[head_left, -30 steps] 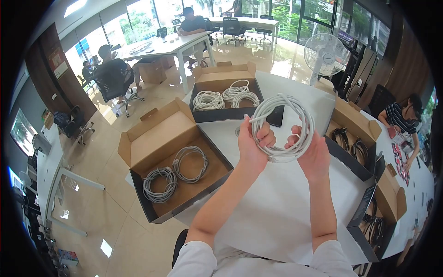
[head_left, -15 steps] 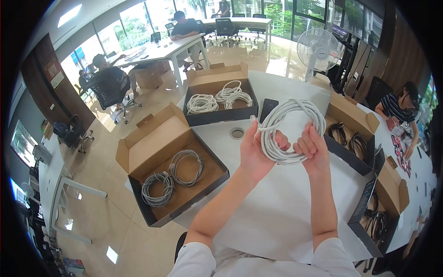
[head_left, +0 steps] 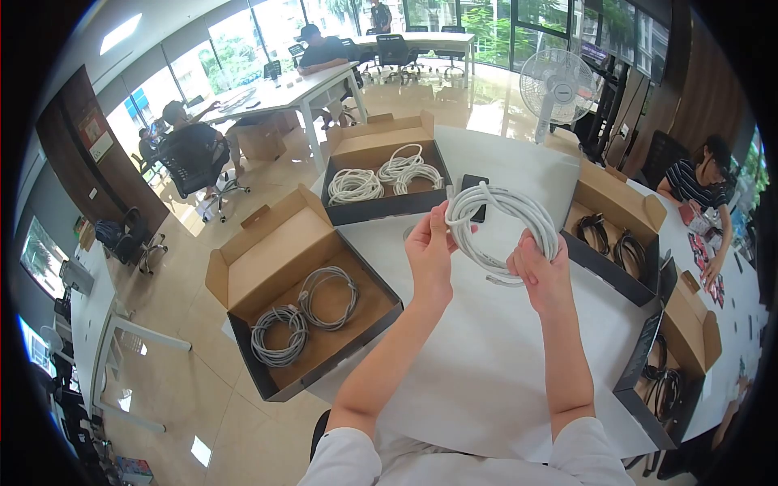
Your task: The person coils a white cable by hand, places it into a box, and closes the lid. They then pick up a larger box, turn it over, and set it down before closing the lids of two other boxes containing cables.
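Note:
A coiled white network cable [head_left: 519, 209] hangs between my two hands above the white table [head_left: 486, 364]. My left hand [head_left: 432, 247] pinches the coil's left side, thumb up, near a loose end with a clear plug. On the lower right of the loop, my right hand [head_left: 536, 271] has its fingers wrapped round the strands. Behind the coil a dark phone-like slab [head_left: 474, 183] lies on the table, partly covered by the cable. Beyond it, an open box [head_left: 387, 208] contains several white cable coils [head_left: 356, 185].
To the left, another open box [head_left: 332, 356] holds two grey cable coils [head_left: 279, 335]. Two open boxes with black cables [head_left: 629, 251] stand at the right. A co-worker [head_left: 703, 182] sits at the far right, and a white fan [head_left: 557, 87] stands behind the table.
The coil has tilted and turned in my hands. My left hand has shifted slightly left and now grips nearer the coil's outer edge; my right hand has moved slightly down.

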Available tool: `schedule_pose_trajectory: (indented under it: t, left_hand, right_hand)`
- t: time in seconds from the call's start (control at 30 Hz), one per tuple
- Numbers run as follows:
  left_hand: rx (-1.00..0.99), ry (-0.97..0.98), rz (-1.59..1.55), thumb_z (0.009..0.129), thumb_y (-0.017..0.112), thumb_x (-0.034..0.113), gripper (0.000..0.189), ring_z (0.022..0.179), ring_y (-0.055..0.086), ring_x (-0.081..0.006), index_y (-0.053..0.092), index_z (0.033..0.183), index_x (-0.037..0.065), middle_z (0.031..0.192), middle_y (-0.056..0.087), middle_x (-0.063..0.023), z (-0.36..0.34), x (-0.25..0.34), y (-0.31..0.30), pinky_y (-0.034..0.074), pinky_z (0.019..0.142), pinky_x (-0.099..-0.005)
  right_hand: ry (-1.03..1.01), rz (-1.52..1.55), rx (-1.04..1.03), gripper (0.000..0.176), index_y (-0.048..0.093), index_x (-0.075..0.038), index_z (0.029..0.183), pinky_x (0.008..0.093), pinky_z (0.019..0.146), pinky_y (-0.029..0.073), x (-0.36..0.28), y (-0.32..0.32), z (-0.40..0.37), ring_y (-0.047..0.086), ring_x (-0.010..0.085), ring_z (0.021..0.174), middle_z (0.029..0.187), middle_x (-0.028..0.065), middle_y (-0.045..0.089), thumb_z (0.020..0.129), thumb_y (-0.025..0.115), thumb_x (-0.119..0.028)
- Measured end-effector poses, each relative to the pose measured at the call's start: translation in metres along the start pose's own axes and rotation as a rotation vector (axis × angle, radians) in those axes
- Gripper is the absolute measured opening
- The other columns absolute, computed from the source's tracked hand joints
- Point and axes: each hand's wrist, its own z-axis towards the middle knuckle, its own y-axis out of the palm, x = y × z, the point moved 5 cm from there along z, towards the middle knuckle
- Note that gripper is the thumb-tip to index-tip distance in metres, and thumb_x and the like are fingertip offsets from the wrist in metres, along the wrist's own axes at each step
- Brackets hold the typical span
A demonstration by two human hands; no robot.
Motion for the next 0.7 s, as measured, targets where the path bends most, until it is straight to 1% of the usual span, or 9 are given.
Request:
schedule_pose_trajectory:
  t: [0.1, 0.2, 0.3, 0.4, 0.5, 0.6, 0.7]
  left_hand:
    - [-0.180, 0.023, 0.007, 0.099, 0.056, 0.037, 0.042, 0.093, 0.069, -0.0229, 0.061, 0.117, 0.000, 0.103, 0.070, -0.0124, -0.004, 0.004, 0.008, 0.052, 0.087, -0.0374]
    - [-0.228, 0.061, 0.136, 0.096, 0.061, 0.040, 0.045, 0.092, 0.069, -0.0226, 0.062, 0.116, 0.000, 0.103, 0.070, -0.0124, -0.004, 0.003, 0.013, 0.051, 0.087, -0.0372]
    - [-0.247, -0.030, 0.237, 0.094, 0.064, 0.038, 0.044, 0.093, 0.068, -0.0206, 0.062, 0.117, 0.001, 0.103, 0.070, -0.0112, -0.003, 0.005, 0.014, 0.050, 0.089, -0.0374]
    - [-0.325, 0.012, 0.322, 0.093, 0.066, 0.037, 0.043, 0.099, 0.066, -0.0189, 0.063, 0.117, 0.002, 0.103, 0.070, -0.0099, 0.001, 0.011, 0.010, 0.049, 0.092, -0.0371]
    - [-0.435, -0.055, 0.271, 0.092, 0.066, 0.039, 0.042, 0.106, 0.064, -0.0190, 0.064, 0.114, 0.003, 0.105, 0.070, -0.0086, 0.002, 0.012, 0.007, 0.048, 0.094, -0.0363]
    - [-0.432, -0.286, 0.050, 0.094, 0.063, 0.040, 0.043, 0.108, 0.064, -0.0225, 0.063, 0.116, 0.003, 0.107, 0.069, -0.0085, -0.003, 0.007, 0.008, 0.048, 0.095, -0.0371]
    - [-0.435, -0.417, -0.140, 0.095, 0.060, 0.041, 0.044, 0.108, 0.064, -0.0260, 0.061, 0.118, 0.004, 0.109, 0.069, -0.0085, -0.009, 0.003, 0.014, 0.049, 0.096, -0.0382]
  right_hand:
    - [-0.024, -0.146, 0.032, 0.025, 0.058, -0.005, 0.084, 0.0247, 0.046, 0.032, -0.009, 0.005, -0.003, 0.036, 0.0058, 0.043, 0.056, -0.0031, 0.047, 0.093, 0.067, -0.025]
    - [-0.028, -0.226, 0.001, 0.024, 0.058, -0.004, 0.085, 0.0241, 0.044, 0.030, -0.014, 0.003, -0.006, 0.037, 0.0057, 0.043, 0.059, -0.0027, 0.048, 0.093, 0.067, -0.025]
    - [-0.026, -0.171, 0.005, 0.023, 0.058, -0.004, 0.084, 0.0246, 0.044, 0.030, -0.017, 0.002, -0.004, 0.036, 0.0052, 0.043, 0.060, -0.0025, 0.049, 0.093, 0.067, -0.024]
    - [-0.011, -0.071, -0.040, 0.023, 0.058, -0.004, 0.085, 0.0248, 0.044, 0.031, -0.014, -0.005, -0.003, 0.035, 0.0048, 0.042, 0.060, -0.0025, 0.049, 0.091, 0.069, -0.023]
    - [-0.018, -0.021, -0.026, 0.024, 0.057, -0.004, 0.086, 0.0249, 0.045, 0.031, -0.017, -0.006, -0.003, 0.034, 0.0051, 0.041, 0.059, -0.0024, 0.048, 0.090, 0.070, -0.023]
    - [0.009, -0.001, -0.017, 0.024, 0.057, -0.004, 0.086, 0.0254, 0.046, 0.032, -0.017, -0.004, -0.003, 0.034, 0.0055, 0.041, 0.059, -0.0024, 0.047, 0.089, 0.072, -0.023]
    - [0.038, 0.015, 0.005, 0.024, 0.056, -0.005, 0.085, 0.0263, 0.047, 0.034, -0.013, -0.005, -0.002, 0.033, 0.0056, 0.042, 0.056, -0.0033, 0.044, 0.090, 0.071, -0.023]
